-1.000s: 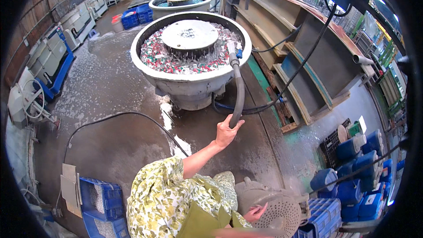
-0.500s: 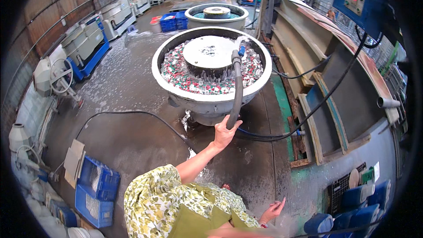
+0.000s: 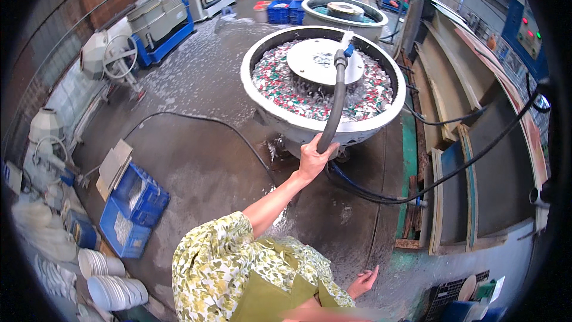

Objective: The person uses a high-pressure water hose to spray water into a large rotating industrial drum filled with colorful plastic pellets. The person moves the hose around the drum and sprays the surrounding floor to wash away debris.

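Note:
My left hand (image 3: 316, 160) is closed around a thick dark grey hose (image 3: 337, 102), its arm stretched forward. The hose's end fitting, with a blue valve (image 3: 349, 50), lies over the white round centre cap (image 3: 307, 65) of a big round tub (image 3: 251, 88). Water runs from the nozzle and streams off the cap's near edge. Around the cap, the tub is filled with many small red, green, white and silvery pieces (image 3: 275, 104), too small to name. My right hand (image 3: 363, 282) hangs low at my right side, fingers loosely stretched, holding nothing visible.
A second round tub (image 3: 381, 19) stands behind the first. Dark hoses (image 3: 223, 122) cross the wet floor. Blue crates (image 3: 128, 232) and stacked white buckets (image 3: 116, 292) are at left. Wooden-framed panels (image 3: 468, 185) line the right, below a blue control box (image 3: 524, 33).
My view has turned right and down, with the tub now further right in it relative to my body. The hose end has shifted left and away over the cap, still running.

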A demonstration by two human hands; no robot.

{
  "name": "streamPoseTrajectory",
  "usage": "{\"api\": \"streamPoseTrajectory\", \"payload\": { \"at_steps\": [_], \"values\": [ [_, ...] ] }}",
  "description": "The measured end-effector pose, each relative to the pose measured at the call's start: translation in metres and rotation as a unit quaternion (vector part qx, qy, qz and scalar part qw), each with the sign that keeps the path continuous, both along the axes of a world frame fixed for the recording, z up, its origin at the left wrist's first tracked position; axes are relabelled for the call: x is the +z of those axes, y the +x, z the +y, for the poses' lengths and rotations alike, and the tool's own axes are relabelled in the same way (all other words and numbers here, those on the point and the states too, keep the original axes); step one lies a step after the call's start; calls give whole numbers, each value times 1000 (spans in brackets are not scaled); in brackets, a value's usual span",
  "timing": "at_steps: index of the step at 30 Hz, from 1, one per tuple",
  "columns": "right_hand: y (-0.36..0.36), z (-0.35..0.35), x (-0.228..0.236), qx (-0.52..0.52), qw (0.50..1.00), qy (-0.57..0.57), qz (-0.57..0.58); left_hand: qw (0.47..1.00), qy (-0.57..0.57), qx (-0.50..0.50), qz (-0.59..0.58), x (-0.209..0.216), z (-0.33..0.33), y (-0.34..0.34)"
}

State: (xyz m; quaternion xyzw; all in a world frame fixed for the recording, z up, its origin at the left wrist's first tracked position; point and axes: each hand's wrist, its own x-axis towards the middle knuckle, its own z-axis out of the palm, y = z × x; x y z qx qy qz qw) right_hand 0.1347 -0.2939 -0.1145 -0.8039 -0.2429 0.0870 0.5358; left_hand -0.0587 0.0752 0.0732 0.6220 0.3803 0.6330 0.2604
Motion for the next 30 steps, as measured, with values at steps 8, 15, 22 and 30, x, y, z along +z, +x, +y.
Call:
{"api": "streamPoseTrajectory", "payload": {
  "at_steps": [8,15,22,30],
  "values": [
    [31,2,-11,32,999,14,-4,992,-42,70,-97,9,10,-57],
    [48,20,-25,77,997,3,6,973,-120,88,-177,5,3,-122],
    [50,33,-76,168,970,-93,146,954,-204,43,-215,-7,-27,-156],
    [32,-78,-221,-32,908,-348,230,945,-253,37,-203,-22,-45,-190]
  ]
}}
